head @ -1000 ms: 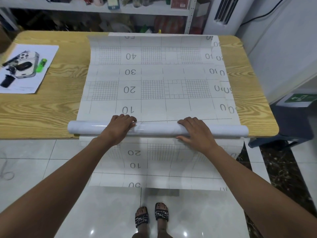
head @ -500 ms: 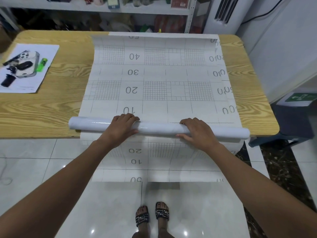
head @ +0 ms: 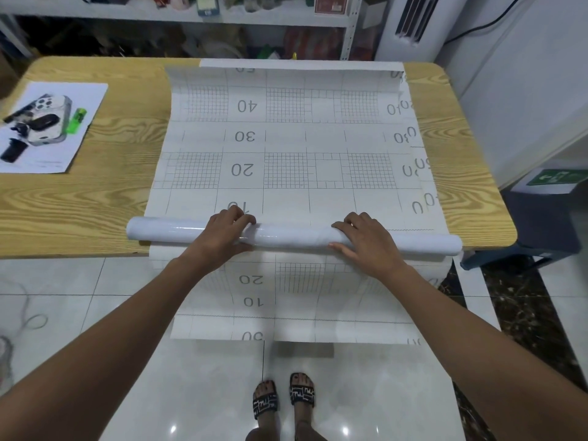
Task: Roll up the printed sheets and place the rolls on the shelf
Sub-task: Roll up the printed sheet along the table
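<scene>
As I judge it, the step in hand is winding the roll (head: 292,237) forward over the flat printed sheet (head: 286,138). Done well, both hands turn at one rate so the tube runs square to the sheet's side edges. Uneven pressure would likely cone it, and slack would leave it loose.

The left hand (head: 222,238) and right hand (head: 366,241) grip the roll well apart, fingers curled over its far side and thumbs against its near side. Both forearms reach straight ahead.

The roll lies under both palms, along the near edge of the wooden table (head: 95,202). The unrolled sheet stretches away beyond the fingertips, and a hanging gridded sheet (head: 302,297) drops below the wrists. The shelf (head: 178,19) stands far beyond the hands.
</scene>
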{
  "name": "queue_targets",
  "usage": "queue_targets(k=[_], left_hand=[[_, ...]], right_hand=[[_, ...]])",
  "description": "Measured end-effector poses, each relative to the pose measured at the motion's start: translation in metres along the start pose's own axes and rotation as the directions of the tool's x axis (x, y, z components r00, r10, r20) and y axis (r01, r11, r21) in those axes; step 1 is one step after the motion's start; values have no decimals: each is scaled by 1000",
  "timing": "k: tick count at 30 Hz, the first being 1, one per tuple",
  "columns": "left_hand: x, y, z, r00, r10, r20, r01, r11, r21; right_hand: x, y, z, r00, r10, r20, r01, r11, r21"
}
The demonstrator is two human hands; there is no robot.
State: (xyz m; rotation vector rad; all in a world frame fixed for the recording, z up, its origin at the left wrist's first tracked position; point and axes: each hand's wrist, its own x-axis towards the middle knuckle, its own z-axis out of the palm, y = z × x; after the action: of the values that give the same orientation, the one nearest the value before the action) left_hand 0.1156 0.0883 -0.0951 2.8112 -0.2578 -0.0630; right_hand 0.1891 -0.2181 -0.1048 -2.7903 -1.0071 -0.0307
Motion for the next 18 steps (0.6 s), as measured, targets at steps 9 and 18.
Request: queue_targets(k=[9, 18], left_hand=[[-2, -3, 1, 998, 42, -36, -39, 997, 59], [-3, -3, 3, 999, 32, -30, -30, 997, 73]], right_hand=[[-2, -4, 5, 997, 59, -53, -58, 998, 26], [2, -6, 2, 995, 87, -39, -85, 995, 61]])
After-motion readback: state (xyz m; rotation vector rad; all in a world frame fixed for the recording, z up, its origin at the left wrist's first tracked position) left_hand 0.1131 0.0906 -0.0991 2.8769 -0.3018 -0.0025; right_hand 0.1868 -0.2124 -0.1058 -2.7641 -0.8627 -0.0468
